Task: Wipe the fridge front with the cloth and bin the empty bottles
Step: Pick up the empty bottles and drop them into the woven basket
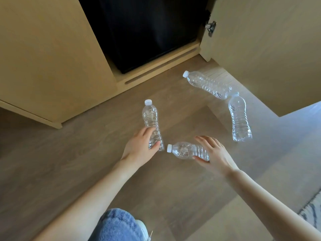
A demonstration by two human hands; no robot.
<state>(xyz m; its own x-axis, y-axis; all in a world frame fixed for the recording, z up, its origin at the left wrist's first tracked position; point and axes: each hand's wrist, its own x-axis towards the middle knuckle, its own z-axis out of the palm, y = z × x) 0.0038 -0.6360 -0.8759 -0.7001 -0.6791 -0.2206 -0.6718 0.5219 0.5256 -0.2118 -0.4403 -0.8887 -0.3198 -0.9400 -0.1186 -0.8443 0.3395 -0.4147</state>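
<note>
Left hand [139, 148] is gripping the first bottle [150, 117] by its lower half, fingers and thumb curling round it, white cap pointing away past the fingertips. Right hand [215, 153] is straddling the base end of the second bottle [185, 150], with fingers spreading wide and mostly straight and thumb touching its near side. Third bottle [208, 84] and fourth bottle [239, 117] are lying on the floor [69, 162] beyond the right fingertips. Black fridge front [147, 32] is sitting well beyond both hands, inside the cabinet [43, 58].
</note>
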